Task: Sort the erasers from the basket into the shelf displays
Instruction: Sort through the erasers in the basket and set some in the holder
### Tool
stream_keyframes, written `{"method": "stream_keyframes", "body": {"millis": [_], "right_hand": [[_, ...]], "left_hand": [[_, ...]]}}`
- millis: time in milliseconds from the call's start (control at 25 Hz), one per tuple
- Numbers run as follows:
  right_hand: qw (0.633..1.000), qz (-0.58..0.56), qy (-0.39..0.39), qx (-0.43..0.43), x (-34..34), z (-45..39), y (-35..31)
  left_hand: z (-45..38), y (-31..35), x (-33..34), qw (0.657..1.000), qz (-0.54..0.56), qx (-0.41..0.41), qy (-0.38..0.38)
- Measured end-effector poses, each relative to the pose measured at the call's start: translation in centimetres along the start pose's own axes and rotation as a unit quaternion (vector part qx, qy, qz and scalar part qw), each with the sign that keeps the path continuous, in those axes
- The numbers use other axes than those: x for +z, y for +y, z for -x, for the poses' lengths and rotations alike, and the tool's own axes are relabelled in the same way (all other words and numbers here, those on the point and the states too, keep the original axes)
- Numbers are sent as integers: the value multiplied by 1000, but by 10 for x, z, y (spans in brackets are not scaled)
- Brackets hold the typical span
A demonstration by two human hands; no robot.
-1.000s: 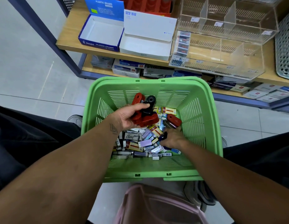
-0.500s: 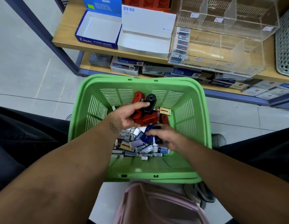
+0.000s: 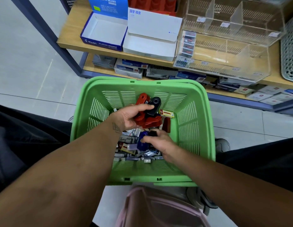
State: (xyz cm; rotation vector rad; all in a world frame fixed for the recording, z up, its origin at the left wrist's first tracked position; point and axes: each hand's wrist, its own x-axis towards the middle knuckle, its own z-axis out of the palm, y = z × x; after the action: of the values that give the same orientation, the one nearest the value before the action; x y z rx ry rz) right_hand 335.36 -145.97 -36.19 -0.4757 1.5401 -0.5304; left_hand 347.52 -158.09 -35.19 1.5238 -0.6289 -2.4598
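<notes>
Left hand (image 3: 127,117) raised over the middle of the green basket (image 3: 206,122), fingers (image 3: 142,107) curled round a bundle of red erasers (image 3: 148,120) and one black eraser (image 3: 154,104), thumb pressed across the black one. Right hand (image 3: 160,143) lower down in the pile, fingers (image 3: 148,141) bent and pinching a dark blue eraser (image 3: 142,141), with a small black piece (image 3: 152,133) just beside the knuckles; hard to tell whether that piece is held too. Beneath both hands, a heap of small boxed erasers (image 3: 134,149) covering the near half of the basket floor, plus one yellow-and-red packet (image 3: 166,113) and another red eraser (image 3: 167,122) nearer the far wall.

Past the basket, on the wooden shelf (image 3: 72,35): an open blue box (image 3: 104,32), nothing visible inside; right beside it an open white box (image 3: 149,40), likewise showing only its white inside; then a clear divided display case (image 3: 232,46) with a column of small packets (image 3: 187,43) stacked in its leftmost compartment. Perforated grey tray (image 3: 290,49) at the far right edge. Lower shelf crowded with flat stock boxes (image 3: 131,67). Pale tiled floor (image 3: 27,63) to the left, pink object (image 3: 158,208) just below the basket's near rim.
</notes>
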Motion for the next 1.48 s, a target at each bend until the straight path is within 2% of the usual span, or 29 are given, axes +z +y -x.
{"method": "stream_keyframes", "body": {"millis": [120, 280, 400, 440, 520, 560, 600, 680, 760, 880, 1040, 1160, 1200, 1320, 1400, 1480], "right_hand": [[999, 25, -21, -32, 20, 3, -6], [981, 140, -105, -82, 28, 4, -18], [973, 160, -168, -10, -10, -2, -30], [978, 155, -139, 18, -27, -7, -32], [984, 173, 5, 44, -52, -21, -30], [977, 196, 62, 61, -57, -27, -26], [967, 226, 82, 84, -58, -30, -23], [954, 265, 38, 134, -50, -31, -8], [953, 254, -12, 165, -43, -29, 4], [958, 238, -34, 159, -36, -24, 13], [988, 45, -14, 147, -38, -24, 8], [984, -123, -83, 103, -15, -20, -8], [980, -130, -121, 94, 1, -18, -12], [972, -44, -215, 88, 46, -6, -19], [963, 15, -253, 92, 36, -3, -30], [961, 63, -242, 117, 1, -5, -45]], "left_hand": [[5, 6, -1, 1000, -26, -4, -4], [14, 13, -9, 999, -45, 0, 10], [13, 11, -11, 999, -40, 5, 14], [13, 11, -10, 999, -37, 5, 14], [13, 10, -8, 999, -36, 2, 16], [13, 11, -7, 999, -35, 0, 18], [12, 10, -8, 999, -33, -3, 22], [11, 9, -7, 999, -39, -8, 23], [9, 7, -9, 999, -37, -10, 26], [6, 4, -14, 999, -31, -10, 29], [4, 3, -12, 999, -24, -8, 25], [6, 6, -13, 999, -29, -12, 8], [8, 8, -14, 999, -35, -14, 1], [12, 14, -19, 999, -38, -13, -4], [14, 16, -19, 999, -47, -10, -4], [13, 15, -18, 999, -49, -10, -2]]}}
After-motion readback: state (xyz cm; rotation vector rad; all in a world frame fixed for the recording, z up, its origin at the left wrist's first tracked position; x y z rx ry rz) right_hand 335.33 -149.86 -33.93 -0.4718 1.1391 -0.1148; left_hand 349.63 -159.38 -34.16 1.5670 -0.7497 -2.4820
